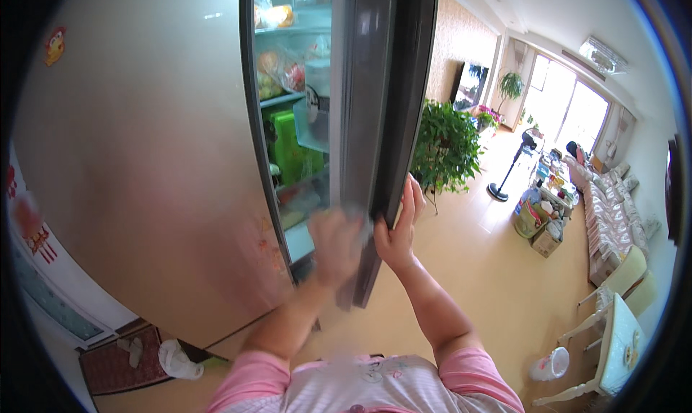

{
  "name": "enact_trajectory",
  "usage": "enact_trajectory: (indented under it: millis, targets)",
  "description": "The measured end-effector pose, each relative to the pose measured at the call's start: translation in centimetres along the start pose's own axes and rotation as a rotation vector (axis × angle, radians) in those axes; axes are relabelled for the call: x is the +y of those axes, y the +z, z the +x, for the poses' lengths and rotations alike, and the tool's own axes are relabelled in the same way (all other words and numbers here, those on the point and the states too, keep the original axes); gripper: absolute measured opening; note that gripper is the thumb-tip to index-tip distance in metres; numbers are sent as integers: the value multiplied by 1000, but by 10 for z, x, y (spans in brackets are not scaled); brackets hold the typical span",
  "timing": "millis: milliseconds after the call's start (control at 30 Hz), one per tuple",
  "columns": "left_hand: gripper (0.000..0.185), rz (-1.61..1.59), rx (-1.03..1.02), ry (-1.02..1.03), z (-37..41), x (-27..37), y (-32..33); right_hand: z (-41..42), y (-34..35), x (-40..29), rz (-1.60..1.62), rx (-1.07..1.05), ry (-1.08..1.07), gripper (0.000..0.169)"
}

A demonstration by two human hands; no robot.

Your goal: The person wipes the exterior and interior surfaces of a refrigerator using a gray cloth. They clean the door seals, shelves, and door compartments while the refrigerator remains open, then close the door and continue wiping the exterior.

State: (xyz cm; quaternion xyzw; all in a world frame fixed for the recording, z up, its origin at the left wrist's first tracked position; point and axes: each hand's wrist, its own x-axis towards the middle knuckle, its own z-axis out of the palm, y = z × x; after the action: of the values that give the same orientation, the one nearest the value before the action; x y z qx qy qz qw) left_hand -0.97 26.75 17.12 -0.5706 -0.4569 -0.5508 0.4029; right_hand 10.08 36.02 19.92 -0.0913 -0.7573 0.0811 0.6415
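A refrigerator door (392, 115) with a dark edge stands ajar before me. My right hand (401, 224) grips its free edge, thumb on the near side and fingers on the far side. Blurred by motion, my left hand (338, 245) is at the door's inner side; a pale, indistinct item seems to be in it, perhaps a cloth. Through the gap, lit shelves show plastic bags of food (281, 70), a green box (294, 145) and a clear plastic bin (312, 124). To the left is the refrigerator's other door (162, 142), shut and glossy.
Beyond the door stand a leafy potted plant (446, 145), a pedestal fan (508, 170), a filled cardboard box (546, 242) and a sofa (616, 213). A white table (621, 337) and a waste bin (550, 364) are at lower right. A dark red mat (116, 361) lies at lower left.
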Motion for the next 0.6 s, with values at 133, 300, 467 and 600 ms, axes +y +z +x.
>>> enact_trajectory:
  millis: [133, 300, 467, 600]
  targets:
    - [37, 73, -12, 81, -18, 4, -1, 1, 5, 4, 151, 45, -41, 87]
    - [58, 78, -52, 225, 158, -4, -6, -5, 1, 12, 172, 29, -28, 91]
    - [52, 229, 248, 449, 406, -20, -19, -3, 16, -3, 204, 3, -31, 87]
    - [51, 322, 350, 483, 473, -20, -23, -2, 22, -7, 224, 15, -67, 86]
